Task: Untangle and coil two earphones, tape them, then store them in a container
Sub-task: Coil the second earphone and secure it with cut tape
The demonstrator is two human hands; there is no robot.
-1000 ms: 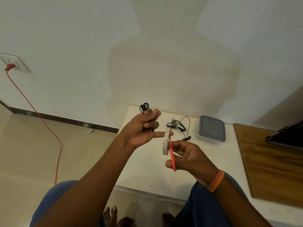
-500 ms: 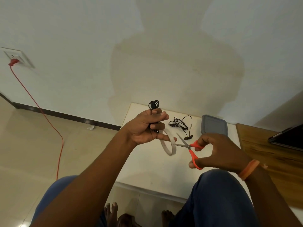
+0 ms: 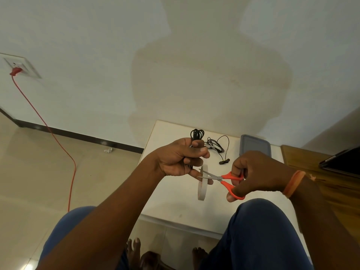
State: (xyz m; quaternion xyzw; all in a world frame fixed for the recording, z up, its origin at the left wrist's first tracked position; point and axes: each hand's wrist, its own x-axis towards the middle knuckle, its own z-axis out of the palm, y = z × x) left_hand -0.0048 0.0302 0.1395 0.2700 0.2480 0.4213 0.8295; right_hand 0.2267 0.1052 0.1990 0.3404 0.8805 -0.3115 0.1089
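1. Above the white table [image 3: 171,201], in the head view, the left hand [image 3: 175,158] has its fingers curled round a coiled black earphone [image 3: 197,134], whose loops stick out above the fist.
2. A ring of tape [image 3: 202,189] hangs just below that hand, beside its lowest finger.
3. The right hand [image 3: 253,172] grips orange-handled scissors [image 3: 227,179], blades parted at the tape.
4. The second earphone [image 3: 218,147] lies loose on the table, near a grey lidded container [image 3: 255,145].
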